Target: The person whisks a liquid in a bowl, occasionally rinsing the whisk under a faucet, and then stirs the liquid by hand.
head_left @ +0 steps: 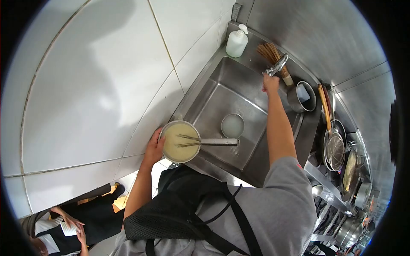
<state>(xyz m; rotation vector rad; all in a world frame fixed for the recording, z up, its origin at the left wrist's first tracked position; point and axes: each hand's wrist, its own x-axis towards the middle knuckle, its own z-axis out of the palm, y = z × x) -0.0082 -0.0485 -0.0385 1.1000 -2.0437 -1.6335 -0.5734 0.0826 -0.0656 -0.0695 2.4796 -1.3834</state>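
My left hand [154, 147] grips the side of a round metal bowl [197, 129] at the sink's near-left edge. Pale yellow liquid [171, 147] fills much of it. A whisk [220, 142] leans in the bowl, its wires in the liquid and its thick metal handle sticking out over the sink [213, 111]. My right arm stretches to the far side, where my right hand [270, 82] is closed on the faucet [279, 64]; the fingertips are partly hidden. On the sink floor between my hands is a round metal piece [232, 126], a small bowl or the drain; I cannot tell which.
A white pump bottle [237, 42] stands in the back corner. Beside the faucet are a bamboo brush [269, 52] and a metal pot [301, 97]. Strainers [334, 151] and pans hang or lie at right. A tiled wall [77, 85] borders the left; another person [81, 222] stands lower left.
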